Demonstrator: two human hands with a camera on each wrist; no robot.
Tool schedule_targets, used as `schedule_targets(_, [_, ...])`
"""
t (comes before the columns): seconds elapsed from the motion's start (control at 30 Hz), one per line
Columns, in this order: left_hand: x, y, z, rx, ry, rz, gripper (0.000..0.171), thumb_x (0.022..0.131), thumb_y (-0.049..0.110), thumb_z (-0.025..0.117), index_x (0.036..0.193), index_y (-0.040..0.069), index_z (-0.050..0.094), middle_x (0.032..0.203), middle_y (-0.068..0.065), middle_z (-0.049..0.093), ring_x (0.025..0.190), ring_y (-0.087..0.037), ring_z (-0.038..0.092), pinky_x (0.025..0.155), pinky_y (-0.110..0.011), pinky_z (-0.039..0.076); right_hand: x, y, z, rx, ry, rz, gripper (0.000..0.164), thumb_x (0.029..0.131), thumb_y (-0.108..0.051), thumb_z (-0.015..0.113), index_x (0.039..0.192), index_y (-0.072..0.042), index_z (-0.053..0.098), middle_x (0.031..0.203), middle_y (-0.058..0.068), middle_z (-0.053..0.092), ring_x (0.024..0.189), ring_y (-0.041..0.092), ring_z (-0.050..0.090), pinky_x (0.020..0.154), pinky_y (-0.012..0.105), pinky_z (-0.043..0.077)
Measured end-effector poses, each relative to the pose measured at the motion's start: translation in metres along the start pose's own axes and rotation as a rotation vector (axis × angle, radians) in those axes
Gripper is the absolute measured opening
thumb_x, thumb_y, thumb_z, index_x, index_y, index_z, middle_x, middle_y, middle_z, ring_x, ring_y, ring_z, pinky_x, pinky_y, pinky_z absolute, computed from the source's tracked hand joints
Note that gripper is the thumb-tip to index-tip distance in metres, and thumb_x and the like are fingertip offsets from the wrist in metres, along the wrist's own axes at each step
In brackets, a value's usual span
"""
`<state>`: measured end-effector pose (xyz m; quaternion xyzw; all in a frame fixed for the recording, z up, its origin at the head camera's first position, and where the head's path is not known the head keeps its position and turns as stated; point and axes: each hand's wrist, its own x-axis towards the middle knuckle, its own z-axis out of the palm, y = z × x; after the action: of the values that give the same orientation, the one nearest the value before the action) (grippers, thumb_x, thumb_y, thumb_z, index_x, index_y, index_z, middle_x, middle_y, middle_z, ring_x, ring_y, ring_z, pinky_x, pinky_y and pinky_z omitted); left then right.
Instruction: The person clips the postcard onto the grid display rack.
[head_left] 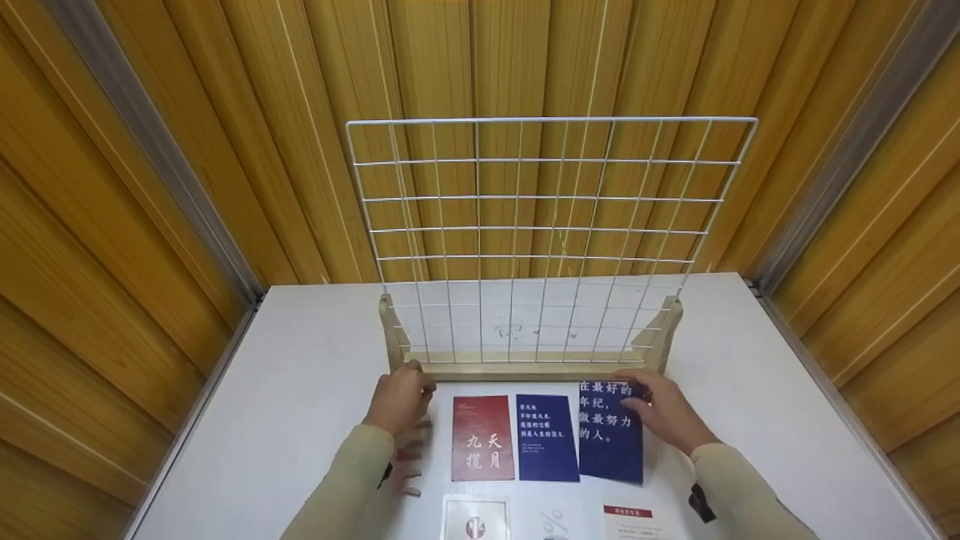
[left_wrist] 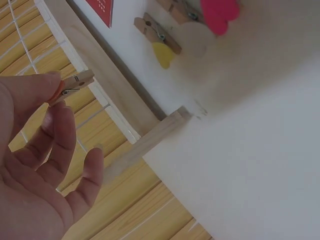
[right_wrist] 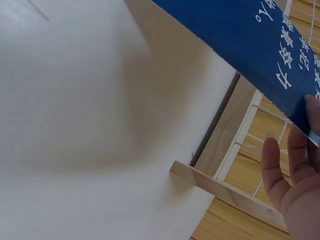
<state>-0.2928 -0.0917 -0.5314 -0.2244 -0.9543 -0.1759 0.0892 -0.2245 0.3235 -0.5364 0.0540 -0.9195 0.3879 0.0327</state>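
Between thumb and fingertips my left hand [head_left: 401, 399] pinches a small wooden clothespin [left_wrist: 80, 86] with an orange piece on it, close to the left end of the rack's wooden base [head_left: 525, 372]. My right hand [head_left: 669, 411] grips a dark blue card [head_left: 611, 454] with white writing by its upper right edge; in the right wrist view the card is tilted, raised off the table. To its left lie another blue card [head_left: 547, 461] and a red card [head_left: 482, 424]. Clothespins with coloured hearts, one yellow [left_wrist: 162, 54] and one pink [left_wrist: 220, 15], lie near my left forearm.
A white wire grid [head_left: 525, 160] stands upright from the wooden base, between two wooden side supports [head_left: 660, 337]. Nearer me lie a white card with an emblem [head_left: 476, 528], a pale card [head_left: 555, 525] and a card with a red heading [head_left: 630, 512]. Wood-patterned walls [head_left: 510, 60] enclose the white table [head_left: 300, 360].
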Motion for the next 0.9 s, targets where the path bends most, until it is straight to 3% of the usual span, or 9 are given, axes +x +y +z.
schedule_targets(0.17, [0.001,0.002,-0.004,0.020,0.009,0.004,0.005,0.082,0.007,0.079,0.085,0.011,0.077,0.080,0.002,0.062,0.072,-0.016,0.062,0.066,-0.043,0.050,0.003,-0.003,-0.001,0.048,0.029,0.062,0.039,0.086,0.002,0.072,0.123,-0.003,0.063,0.101,0.006,0.066,0.089,0.021,0.063,0.080,0.037,0.054])
schedule_targets(0.37, [0.001,0.009,-0.005,0.009,0.030,0.005,0.010,0.079,0.010,0.083,0.086,0.011,0.076,0.080,0.002,0.067,0.075,-0.016,0.065,0.071,-0.044,0.050,0.002,-0.001,-0.006,0.137,0.051,0.109,0.027,0.083,-0.005,0.078,0.108,-0.002,0.070,0.100,0.008,0.072,0.091,0.024,0.069,0.085,0.040,0.054])
schedule_targets(0.67, [0.005,0.015,-0.007,-0.012,0.064,0.034,0.009,0.078,0.011,0.084,0.082,0.012,0.076,0.077,0.003,0.069,0.074,-0.015,0.065,0.073,-0.047,0.050,0.006,0.000,-0.022,0.180,0.091,0.041,0.019,0.086,-0.008,0.076,0.103,0.001,0.072,0.099,0.010,0.072,0.094,0.025,0.070,0.084,0.031,0.054])
schedule_targets(0.83, [0.003,0.015,-0.006,0.006,0.082,0.061,0.011,0.076,0.011,0.085,0.080,0.011,0.075,0.076,0.004,0.066,0.073,-0.015,0.063,0.072,-0.047,0.049,0.009,-0.005,-0.030,0.177,0.083,0.016,0.016,0.091,-0.006,0.071,0.105,0.002,0.072,0.098,0.012,0.073,0.086,0.020,0.068,0.069,0.026,0.054])
schedule_targets(0.9, [0.002,0.014,-0.007,0.004,0.082,0.065,0.011,0.077,0.012,0.085,0.081,0.011,0.076,0.076,0.004,0.065,0.073,-0.015,0.063,0.072,-0.047,0.049,0.011,-0.008,-0.033,0.183,0.086,0.010,0.016,0.091,-0.006,0.070,0.105,0.002,0.072,0.099,0.012,0.072,0.086,0.019,0.068,0.068,0.025,0.054])
